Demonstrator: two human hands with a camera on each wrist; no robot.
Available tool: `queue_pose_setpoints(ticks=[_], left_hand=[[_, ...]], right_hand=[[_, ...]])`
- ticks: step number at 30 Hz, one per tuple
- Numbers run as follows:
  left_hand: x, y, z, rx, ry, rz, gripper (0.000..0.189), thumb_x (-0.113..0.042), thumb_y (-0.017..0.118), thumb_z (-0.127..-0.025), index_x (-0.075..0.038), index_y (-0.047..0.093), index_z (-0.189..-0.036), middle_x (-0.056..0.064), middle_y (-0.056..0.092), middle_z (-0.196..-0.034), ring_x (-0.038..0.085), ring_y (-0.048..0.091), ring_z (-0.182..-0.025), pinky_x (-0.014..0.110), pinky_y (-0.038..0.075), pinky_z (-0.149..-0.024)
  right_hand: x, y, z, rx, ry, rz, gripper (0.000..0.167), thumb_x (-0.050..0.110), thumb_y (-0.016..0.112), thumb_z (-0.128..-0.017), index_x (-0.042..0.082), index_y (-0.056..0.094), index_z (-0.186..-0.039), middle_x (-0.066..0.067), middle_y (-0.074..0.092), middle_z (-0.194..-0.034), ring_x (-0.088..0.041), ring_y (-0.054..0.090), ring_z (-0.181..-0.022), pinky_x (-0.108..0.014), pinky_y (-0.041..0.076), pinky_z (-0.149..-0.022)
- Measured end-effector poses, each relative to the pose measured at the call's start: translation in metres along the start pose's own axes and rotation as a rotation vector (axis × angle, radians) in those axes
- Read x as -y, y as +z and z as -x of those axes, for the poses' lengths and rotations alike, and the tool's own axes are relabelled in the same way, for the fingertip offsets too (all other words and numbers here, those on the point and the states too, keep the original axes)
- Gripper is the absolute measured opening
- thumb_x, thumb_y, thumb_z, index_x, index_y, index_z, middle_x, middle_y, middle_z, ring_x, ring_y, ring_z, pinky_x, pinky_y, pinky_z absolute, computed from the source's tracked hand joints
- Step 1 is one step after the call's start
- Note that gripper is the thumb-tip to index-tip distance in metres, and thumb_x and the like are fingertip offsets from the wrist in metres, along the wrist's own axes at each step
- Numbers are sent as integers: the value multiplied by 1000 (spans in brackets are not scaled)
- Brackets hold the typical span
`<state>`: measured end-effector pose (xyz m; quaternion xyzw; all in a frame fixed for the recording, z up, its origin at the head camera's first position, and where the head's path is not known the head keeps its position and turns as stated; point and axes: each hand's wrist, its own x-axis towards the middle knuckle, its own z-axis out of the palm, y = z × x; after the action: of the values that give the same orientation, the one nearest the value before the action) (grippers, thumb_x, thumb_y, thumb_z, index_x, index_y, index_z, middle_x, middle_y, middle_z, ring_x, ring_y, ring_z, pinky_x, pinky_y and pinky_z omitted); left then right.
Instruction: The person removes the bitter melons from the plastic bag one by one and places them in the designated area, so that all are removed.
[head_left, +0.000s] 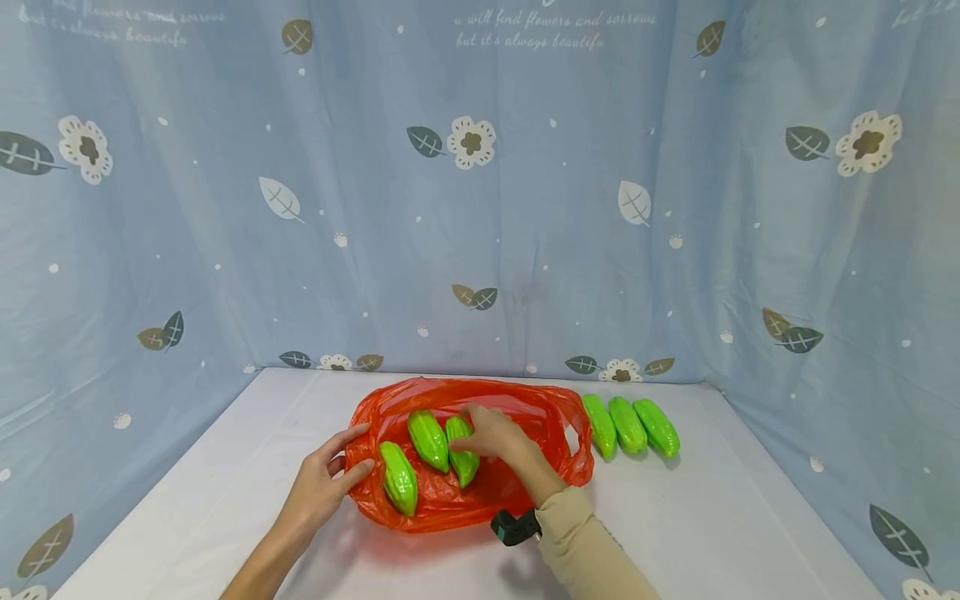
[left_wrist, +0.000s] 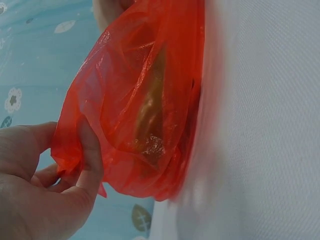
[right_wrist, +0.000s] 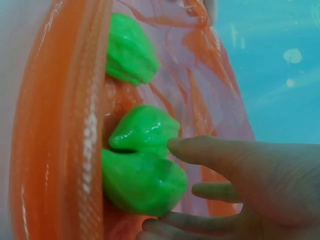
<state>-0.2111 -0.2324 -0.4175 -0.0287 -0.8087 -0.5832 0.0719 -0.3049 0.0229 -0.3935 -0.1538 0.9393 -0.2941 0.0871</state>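
Bag rim [head_left: 442, 521] pinched by left hand [head_left: 315, 487], lower left of frame.
Right hand [head_left: 493, 433] lay spread about a green gourd [head_left: 466, 468]; steady, wide rim judged best.

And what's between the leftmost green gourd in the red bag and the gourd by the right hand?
Another green gourd, lying inside the red plastic bag. The head view shows it.

White table [head_left: 720, 517]: loaded at centre and two o'clock
Red plastic bag [head_left: 438, 493]: laid open, centre
Three green gourds [head_left: 628, 425]: lined up, two o'clock
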Motion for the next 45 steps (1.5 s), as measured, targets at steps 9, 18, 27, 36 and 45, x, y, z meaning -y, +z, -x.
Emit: queue_pose_setpoints(ticks=[9,18,27,36,45], left_hand=[[-1,-1,0,14,1,19,56,-16,69,-91,-13,49,-143,19,51,-139,8,65,-99,20,58,-74],[-1,0,1,12,-1,16,56,-15,70,-91,-12,49,-143,19,51,-141,9,66,-101,20,58,-74],[-2,1,1,11,-3,15,56,-15,69,-91,-11,49,-143,19,51,-140,12,66,-100,20,58,-74],[-1,1,1,7,5,7,56,-15,69,-91,-11,49,-143,19,51,-140,14,66,-101,20,58,-74],[-1,0,0,16,-4,11,57,-16,70,-91,-12,48,-144,19,48,-144,16,65,-106,20,57,-75]], right_hand=[[3,3,-3,14,40,-20,66,32,79,-82,11,52,-138,-9,59,-111,-22,55,-86,-31,56,-64],[2,5,-5,0,28,-2,62,29,81,-81,8,55,-133,-8,61,-105,-22,53,-88,-30,56,-66],[3,5,-3,5,31,-51,61,25,81,-81,6,54,-133,-9,58,-102,-20,57,-76,-37,61,-66],[3,4,-1,0,18,-36,62,25,81,-81,7,54,-134,-9,60,-105,-20,57,-83,-30,59,-61],[4,2,3,-7,27,-40,61,26,80,-82,10,54,-134,-8,60,-110,-22,55,-92,-31,60,-67]])
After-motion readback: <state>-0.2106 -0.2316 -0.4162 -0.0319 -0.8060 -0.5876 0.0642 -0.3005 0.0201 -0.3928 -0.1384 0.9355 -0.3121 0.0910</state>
